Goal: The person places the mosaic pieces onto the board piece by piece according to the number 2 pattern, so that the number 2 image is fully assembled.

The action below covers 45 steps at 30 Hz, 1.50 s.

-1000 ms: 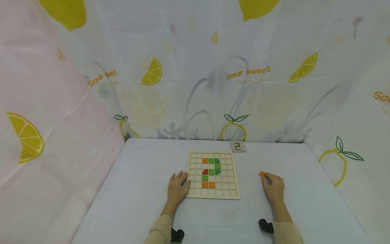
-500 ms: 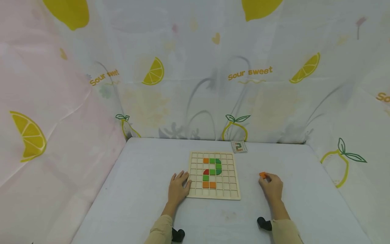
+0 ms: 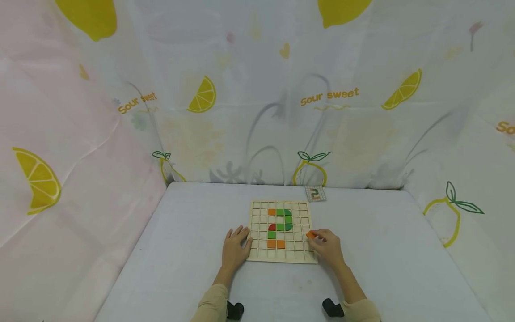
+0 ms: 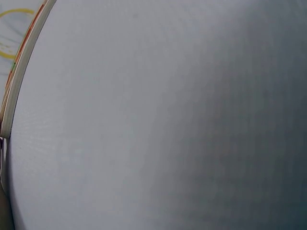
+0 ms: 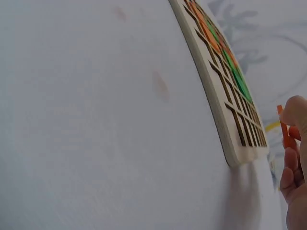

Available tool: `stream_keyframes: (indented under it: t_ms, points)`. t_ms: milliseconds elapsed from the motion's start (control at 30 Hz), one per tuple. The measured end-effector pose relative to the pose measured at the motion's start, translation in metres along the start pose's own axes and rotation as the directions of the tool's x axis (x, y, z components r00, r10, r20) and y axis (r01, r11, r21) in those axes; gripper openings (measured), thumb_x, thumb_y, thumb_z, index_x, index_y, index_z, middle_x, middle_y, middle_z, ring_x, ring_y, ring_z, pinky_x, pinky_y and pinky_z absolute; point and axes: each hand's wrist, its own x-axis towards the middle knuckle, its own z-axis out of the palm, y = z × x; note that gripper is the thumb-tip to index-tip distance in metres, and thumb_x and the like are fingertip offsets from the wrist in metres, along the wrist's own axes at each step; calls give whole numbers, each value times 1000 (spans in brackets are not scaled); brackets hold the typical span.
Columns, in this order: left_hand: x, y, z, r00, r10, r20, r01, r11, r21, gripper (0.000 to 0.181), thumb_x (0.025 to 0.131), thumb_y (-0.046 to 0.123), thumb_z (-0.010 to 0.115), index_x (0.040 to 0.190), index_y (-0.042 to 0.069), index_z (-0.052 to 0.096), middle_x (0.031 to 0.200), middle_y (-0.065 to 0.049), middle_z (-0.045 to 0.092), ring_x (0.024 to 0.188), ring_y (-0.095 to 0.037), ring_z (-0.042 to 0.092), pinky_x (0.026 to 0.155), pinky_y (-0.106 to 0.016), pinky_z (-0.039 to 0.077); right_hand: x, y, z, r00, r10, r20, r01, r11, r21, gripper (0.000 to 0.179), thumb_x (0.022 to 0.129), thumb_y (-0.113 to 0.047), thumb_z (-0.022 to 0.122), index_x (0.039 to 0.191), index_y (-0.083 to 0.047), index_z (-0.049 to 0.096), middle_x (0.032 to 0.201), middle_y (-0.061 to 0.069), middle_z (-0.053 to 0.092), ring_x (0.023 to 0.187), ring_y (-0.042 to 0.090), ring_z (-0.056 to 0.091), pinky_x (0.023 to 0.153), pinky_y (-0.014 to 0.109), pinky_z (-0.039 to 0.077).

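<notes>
My right hand (image 3: 329, 247) pinches a small orange square tile (image 3: 310, 235) over the right edge of a wooden grid board (image 3: 299, 256). The right wrist view shows the tile on edge between thumb and fingers, raised off the table. On the board lie green tiles (image 3: 280, 227), orange tiles (image 3: 272, 244) and a red rounded tile (image 3: 272, 227), in a shape like a 2. My left hand (image 3: 235, 248) rests at the board's left edge, fingers relaxed and spread, thumb against the rim. Only a sliver of that hand shows in the left wrist view.
A small patterned card (image 3: 315, 193) with a similar figure lies behind the board, near the back edge of the white table (image 3: 193, 214). Lemon-printed cloth (image 3: 249, 134) hangs behind the table and at both sides. Black straps' ends (image 3: 333, 307) show by the sleeves.
My right hand has moved left with the orange tile, from the table at the right to the board's right edge. The left hand and the board have stayed in place.
</notes>
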Motion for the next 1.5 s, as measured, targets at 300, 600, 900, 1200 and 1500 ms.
stream_keyframes:
  t_ms: [300, 600, 900, 1200, 1500]
  points:
    - [0, 1, -1, 1000, 5, -4, -5, 1000, -5, 30, 79, 14, 71, 106, -1, 69, 108, -14, 69, 108, -33, 62, 100, -55, 39, -12, -14, 34, 978, -58, 200, 53, 998, 33, 22, 62, 5, 73, 85, 7, 72, 80, 9, 62, 71, 18, 56, 58, 22, 49]
    - [0, -1, 1, 1000, -3, 0, 3, 1000, -12, 30, 79, 14, 70, 106, -1, 69, 108, -13, 69, 109, -32, 61, 101, -54, 39, -12, -12, 41, 929, -314, 197, 311, 949, 46, 17, 64, 8, 77, 80, 4, 73, 83, 9, 59, 74, 19, 53, 62, 28, 48]
    - [0, -1, 1, 1000, 3, -1, -3, 1000, -13, 30, 78, 13, 71, 105, -1, 69, 107, -14, 69, 108, -33, 62, 100, -55, 39, -13, -16, 42, 960, -195, 200, 186, 981, 61, 18, 68, 5, 77, 85, 3, 74, 90, 12, 72, 76, 20, 57, 65, 27, 50]
    - [0, -1, -1, 1000, -1, -6, 1, 1000, -16, 31, 78, 14, 71, 106, -1, 69, 107, -13, 69, 108, -32, 62, 100, -54, 39, -16, -18, 56, 990, -100, 103, 99, 995, 15, 30, 59, -16, 86, 82, 0, 75, 84, 9, 73, 68, 13, 52, 58, 21, 44]
    - [0, 0, -1, 1000, -1, -1, 1, 1000, -11, 31, 78, 13, 71, 106, -1, 69, 108, -13, 69, 108, -32, 62, 100, -54, 39, -16, -25, 64, 998, -1, 66, 6, 997, -71, 34, 58, -25, 88, 80, -2, 75, 81, 5, 73, 66, 13, 52, 55, 21, 40]
